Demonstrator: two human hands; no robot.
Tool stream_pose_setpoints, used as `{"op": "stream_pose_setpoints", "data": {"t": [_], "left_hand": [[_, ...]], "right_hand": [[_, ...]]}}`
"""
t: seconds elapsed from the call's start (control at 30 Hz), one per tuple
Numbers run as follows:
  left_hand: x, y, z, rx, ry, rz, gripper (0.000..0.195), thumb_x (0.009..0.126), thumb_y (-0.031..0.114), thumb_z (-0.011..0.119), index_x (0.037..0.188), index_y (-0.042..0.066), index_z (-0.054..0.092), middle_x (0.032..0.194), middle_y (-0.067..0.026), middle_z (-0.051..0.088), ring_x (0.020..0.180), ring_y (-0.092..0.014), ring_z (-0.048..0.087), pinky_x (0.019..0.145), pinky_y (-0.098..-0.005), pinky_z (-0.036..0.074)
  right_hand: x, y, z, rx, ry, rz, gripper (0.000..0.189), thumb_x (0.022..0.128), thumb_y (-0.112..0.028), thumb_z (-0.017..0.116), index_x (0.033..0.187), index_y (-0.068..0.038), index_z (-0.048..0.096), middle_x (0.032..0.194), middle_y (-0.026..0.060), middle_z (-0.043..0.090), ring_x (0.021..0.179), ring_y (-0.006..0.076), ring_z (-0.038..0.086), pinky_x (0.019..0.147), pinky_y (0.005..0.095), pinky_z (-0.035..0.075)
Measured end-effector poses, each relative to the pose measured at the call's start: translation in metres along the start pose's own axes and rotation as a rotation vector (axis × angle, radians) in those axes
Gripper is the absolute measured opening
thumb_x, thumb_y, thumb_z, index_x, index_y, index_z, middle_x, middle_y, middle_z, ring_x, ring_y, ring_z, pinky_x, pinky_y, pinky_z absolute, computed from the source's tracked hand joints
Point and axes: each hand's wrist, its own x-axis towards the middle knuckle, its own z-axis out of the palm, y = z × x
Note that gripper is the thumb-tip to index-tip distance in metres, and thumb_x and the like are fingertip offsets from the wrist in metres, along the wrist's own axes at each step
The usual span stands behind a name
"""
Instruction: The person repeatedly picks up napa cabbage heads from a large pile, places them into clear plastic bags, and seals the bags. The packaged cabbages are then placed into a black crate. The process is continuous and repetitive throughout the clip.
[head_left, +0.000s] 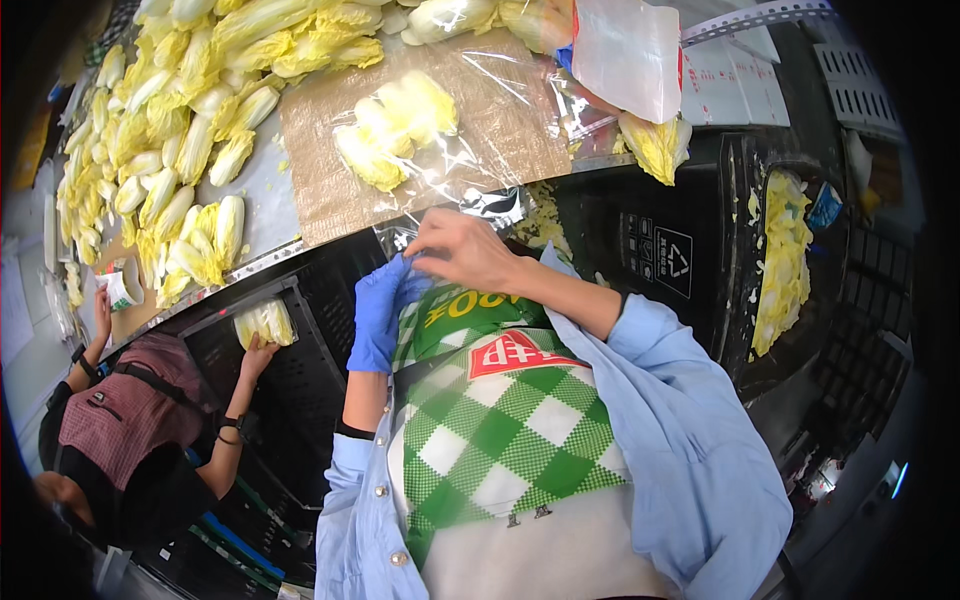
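My left hand (379, 315) wears a blue glove, its fingers bent in front of my apron. The thumb and forefinger of my bare right hand (472, 251) come together at the gloved fingertips. Whether they pinch the glove or a bit of film is too small to tell. Just beyond both hands, the near end of a clear plastic bag (457, 161) hangs over the table edge. Inside or under that film lie several pale yellow napa cabbage hearts (405, 124), on a brown woven mat (322, 165).
Napa cabbage hearts (180, 112) are heaped on the metal table (266, 195) at left. A co-worker (135, 405) holds a packed bag of cabbage (266, 322) over a black crate (292, 405). At right, cabbage leaves (784, 262) fill a black bin. A translucent sheet (628, 60) stands at back right.
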Motion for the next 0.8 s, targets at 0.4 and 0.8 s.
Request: {"op": "stream_pose_setpoints", "data": {"t": [0.4, 0.8], "left_hand": [[-0.002, 0.004, -0.001, 0.006, 0.058, -0.027, 0.027, 0.102, 0.033, 0.056, 0.104, 0.009, 0.071, 0.093, -0.0054, 0.075, 0.082, -0.016, 0.07, 0.072, -0.0283, 0.051], [0.004, -0.011, 0.003, 0.086, -0.052, 0.016, 0.027, 0.099, 0.032, 0.059, 0.1, 0.008, 0.072, 0.097, -0.0062, 0.076, 0.079, -0.015, 0.07, 0.073, -0.0278, 0.051]], "right_hand": [[-0.014, 0.004, 0.033, -0.418, 0.154, -0.432, 0.012, 0.077, -0.004, 0.066, 0.084, -0.004, 0.057, 0.087, 0.0079, 0.054, 0.084, 0.0277, 0.059, 0.066, 0.0357, 0.054], [-0.078, -0.046, -0.023, 0.128, -0.116, 0.031, 0.006, 0.097, -0.007, 0.059, 0.094, -0.002, 0.057, 0.086, 0.0106, 0.057, 0.079, 0.0188, 0.062, 0.068, 0.0326, 0.05]]}}
